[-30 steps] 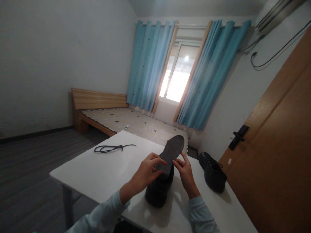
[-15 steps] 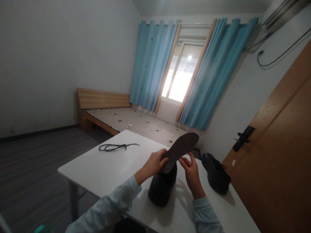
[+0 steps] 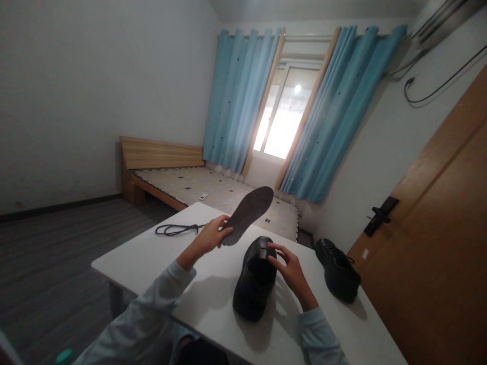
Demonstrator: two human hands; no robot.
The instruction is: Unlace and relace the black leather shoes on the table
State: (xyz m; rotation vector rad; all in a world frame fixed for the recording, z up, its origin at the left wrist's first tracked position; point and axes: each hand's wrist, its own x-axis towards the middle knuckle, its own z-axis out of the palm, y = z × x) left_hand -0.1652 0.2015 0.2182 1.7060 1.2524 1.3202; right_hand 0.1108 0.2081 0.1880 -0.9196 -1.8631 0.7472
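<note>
A grey felt-like insole (image 3: 248,213) is held near its heel end by the left hand (image 3: 211,235), whose grip is closed on it with thumb and fingers pinching the edge; the insole is raised above the desk (image 3: 152,263) at the centre of the frame, toe end pointing to the upper right. It is judged to be light, thin and flexible, with a matte, slightly rough surface that should not slip; a pinch at the heel or along the waist is judged sufficient, though the free end may droop.

The right hand (image 3: 291,268) is rested against the collar of a black shoe (image 3: 255,279) standing on the desk at lower centre; its grip is loose, fingers spread on the rim and not closed round it. The shoe appears to be smooth leather, fairly stiff and heavier, best steadied at the collar or heel.

A second black shoe (image 3: 338,276) lies at the right, well apart. A dark shoelace (image 3: 177,229) lies in a bundle at the desk's far-left part.
</note>
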